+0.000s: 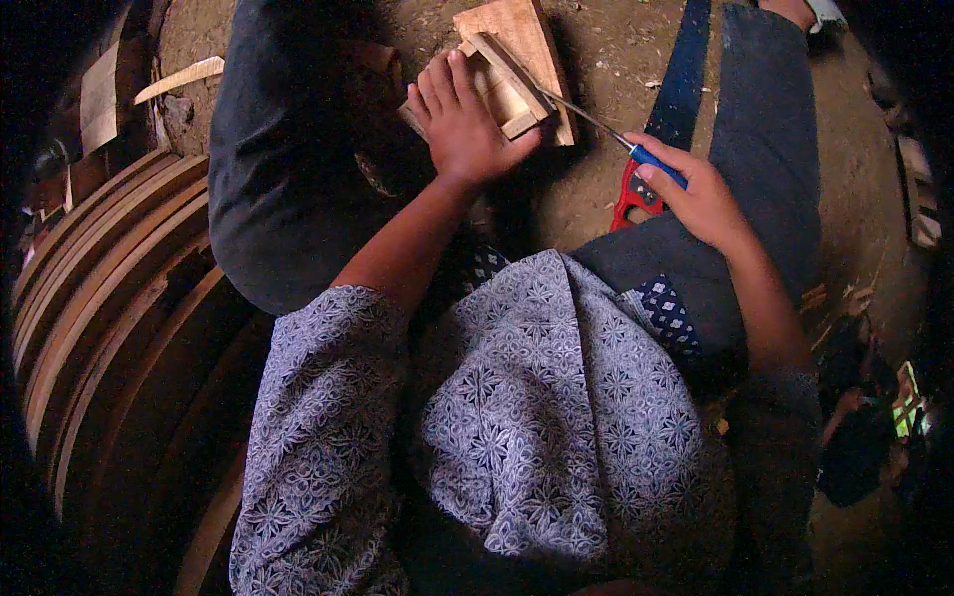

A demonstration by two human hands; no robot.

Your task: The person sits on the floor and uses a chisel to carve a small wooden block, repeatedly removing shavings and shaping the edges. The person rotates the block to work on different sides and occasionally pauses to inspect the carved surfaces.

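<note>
A small, shallow wooden box (pixel 507 102) with raised sides sits tilted on a flat wooden board (pixel 512 28) on the ground between my legs. My left hand (pixel 465 127) holds it, fingers stretched across its left side and the thumb by its near corner. In my right hand (pixel 696 189) is a screwdriver (pixel 658 165) with a blue handle and a long thin metal shaft. Its tip meets the right side of the box; whether it sits in a screw or a gap is too small to tell.
A handsaw with a red handle (pixel 636 197) and dark blue blade (pixel 682 74) lies beside my right leg. Long wooden planks (pixel 109 268) are stacked at the left. A light wood offcut (pixel 179 79) lies nearby on the dirt floor (pixel 606 60), among wood shavings. Another person (pixel 855 437) is at the far right.
</note>
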